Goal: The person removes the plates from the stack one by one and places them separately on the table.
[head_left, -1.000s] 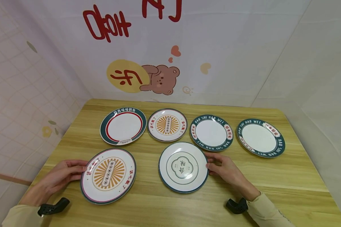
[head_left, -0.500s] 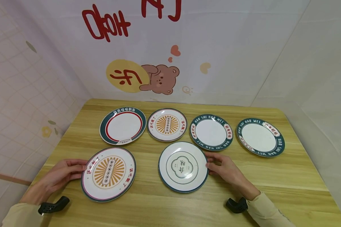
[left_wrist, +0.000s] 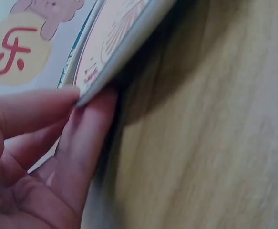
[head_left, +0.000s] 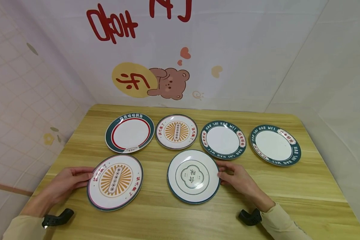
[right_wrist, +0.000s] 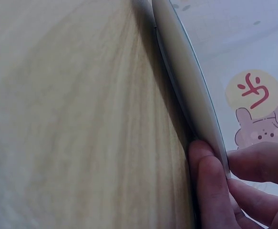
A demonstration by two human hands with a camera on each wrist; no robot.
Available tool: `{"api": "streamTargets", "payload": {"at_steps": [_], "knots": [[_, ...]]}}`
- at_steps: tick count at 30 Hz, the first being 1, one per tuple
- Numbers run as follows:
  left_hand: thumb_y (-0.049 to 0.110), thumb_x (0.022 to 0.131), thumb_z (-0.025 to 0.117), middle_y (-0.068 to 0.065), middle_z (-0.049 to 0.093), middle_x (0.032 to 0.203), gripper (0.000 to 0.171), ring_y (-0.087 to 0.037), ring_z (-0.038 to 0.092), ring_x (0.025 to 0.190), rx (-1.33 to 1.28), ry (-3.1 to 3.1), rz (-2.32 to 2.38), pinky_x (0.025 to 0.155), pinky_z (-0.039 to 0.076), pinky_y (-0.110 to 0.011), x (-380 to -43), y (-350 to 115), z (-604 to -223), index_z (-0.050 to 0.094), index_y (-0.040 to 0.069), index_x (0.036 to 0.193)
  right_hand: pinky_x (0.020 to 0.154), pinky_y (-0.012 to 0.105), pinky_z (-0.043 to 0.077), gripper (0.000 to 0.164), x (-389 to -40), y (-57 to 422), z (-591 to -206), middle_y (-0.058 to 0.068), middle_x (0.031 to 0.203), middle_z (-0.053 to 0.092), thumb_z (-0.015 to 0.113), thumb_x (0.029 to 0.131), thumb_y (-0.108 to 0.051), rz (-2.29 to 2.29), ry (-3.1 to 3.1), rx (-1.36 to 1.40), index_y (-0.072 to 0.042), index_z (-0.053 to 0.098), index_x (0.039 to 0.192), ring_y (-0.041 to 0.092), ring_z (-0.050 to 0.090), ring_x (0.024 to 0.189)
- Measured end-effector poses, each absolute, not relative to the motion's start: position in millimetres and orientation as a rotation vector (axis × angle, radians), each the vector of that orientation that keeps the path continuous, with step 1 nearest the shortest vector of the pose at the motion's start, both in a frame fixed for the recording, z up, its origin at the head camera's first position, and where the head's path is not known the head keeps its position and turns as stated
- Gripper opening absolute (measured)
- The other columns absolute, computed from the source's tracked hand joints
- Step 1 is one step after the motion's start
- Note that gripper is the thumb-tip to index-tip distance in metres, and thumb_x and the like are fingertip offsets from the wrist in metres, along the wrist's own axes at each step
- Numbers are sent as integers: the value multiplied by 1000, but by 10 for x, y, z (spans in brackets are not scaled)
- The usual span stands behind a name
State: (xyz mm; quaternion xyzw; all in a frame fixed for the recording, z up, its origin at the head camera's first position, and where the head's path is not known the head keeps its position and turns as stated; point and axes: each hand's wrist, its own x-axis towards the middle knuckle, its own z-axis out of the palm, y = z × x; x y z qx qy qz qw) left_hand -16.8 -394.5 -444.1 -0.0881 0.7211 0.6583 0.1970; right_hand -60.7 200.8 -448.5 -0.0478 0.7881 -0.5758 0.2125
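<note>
My left hand (head_left: 63, 184) pinches the left rim of a white plate (head_left: 115, 181) with an orange sunburst and red characters. In the left wrist view, the thumb lies over the rim of this plate (left_wrist: 124, 52) and fingers reach under it, with shadow below. On the other side, my right hand (head_left: 243, 181) holds the right rim of a white plate (head_left: 192, 195) with a blue edge and a green flower-shaped emblem. From the right wrist, the underside of that plate (right_wrist: 189, 81) shows, fingers beneath and thumb over the edge. How high either plate stands above the table cannot be told.
Along the back of the wooden table (head_left: 168, 223) lie a green-rimmed plate with a red ring (head_left: 130, 133), a smaller sunburst plate (head_left: 176, 132), and two green-rimmed lettered plates, one centre-right (head_left: 223, 140) and one far right (head_left: 275, 145). A printed cloth wall (head_left: 243, 86) stands behind.
The sunburst plate in my left hand has shifted slightly away from me and its near edge sits higher in view. My right hand and its plate have stayed in place.
</note>
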Motion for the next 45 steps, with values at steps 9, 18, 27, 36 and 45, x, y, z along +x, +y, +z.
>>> {"api": "streamTargets", "payload": {"at_steps": [9, 18, 27, 36, 45], "knots": [[19, 104, 65, -27, 67, 126, 49, 3, 63, 94, -276, 2472, 1352, 80, 59, -22, -151, -3767, -4298, 57, -18, 134, 78, 31, 62, 49, -624, 2006, -4496, 20, 122, 63, 66, 100, -7, -1585, 2205, -89, 3, 53, 146, 26, 63, 100], [29, 107, 59, -29, 62, 136, 52, 7, 60, 94, -319, 2574, 1279, 79, 58, -21, -136, -3679, -4245, 57, -12, 140, 78, 31, 62, 50, -615, 2005, -4479, 19, 122, 63, 66, 100, -8, -1574, 2208, -108, 4, 52, 147, 26, 63, 100], [30, 105, 62, -26, 64, 134, 47, 20, 52, 93, -314, 2869, 1270, 75, 48, -5, -72, -3466, -4142, 63, -5, 137, 78, 32, 62, 52, -600, 2000, -4455, 21, 125, 61, 66, 101, -9, -1589, 2196, -133, 6, 50, 148, 27, 62, 102], [19, 105, 62, -23, 69, 128, 36, 21, 53, 98, -268, 2986, 1397, 80, 45, -2, -47, -3130, -4016, 67, -2, 133, 78, 31, 62, 51, -604, 2000, -4456, 20, 124, 61, 66, 101, -9, -1576, 2204, -132, 5, 51, 148, 25, 62, 101], [10, 104, 60, -20, 68, 127, 32, 14, 60, 103, -53, 2932, 1542, 88, 46, -4, -42, -2780, -3914, 65, -2, 133, 78, 30, 62, 49, -614, 2005, -4470, 20, 122, 62, 66, 100, -8, -1570, 2213, -121, 4, 53, 146, 25, 62, 99]]}}
